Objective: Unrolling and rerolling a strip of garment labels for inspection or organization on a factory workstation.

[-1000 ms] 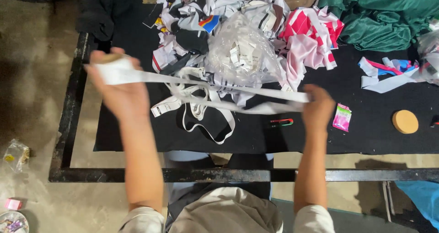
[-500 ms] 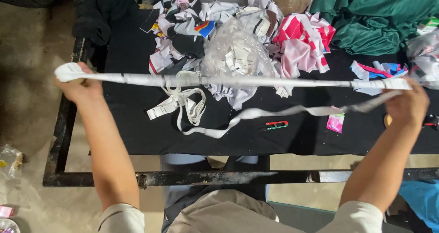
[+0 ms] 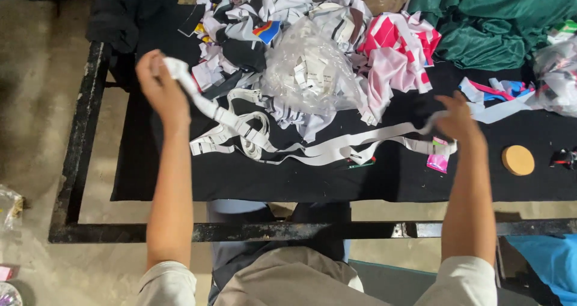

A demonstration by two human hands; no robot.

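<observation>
Left hand pinches one end of the white elastic band near the table's left edge. Right hand fingers closed on the other end. Band sags slack mid-table, partly looped, not pulled straight. Scrap pile behind, unsorted.

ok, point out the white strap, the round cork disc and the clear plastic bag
white strap (image 3: 336,151), head view, slack middle stretch
round cork disc (image 3: 518,160), head view, top face centre
clear plastic bag (image 3: 309,72), head view, bulging middle
</observation>
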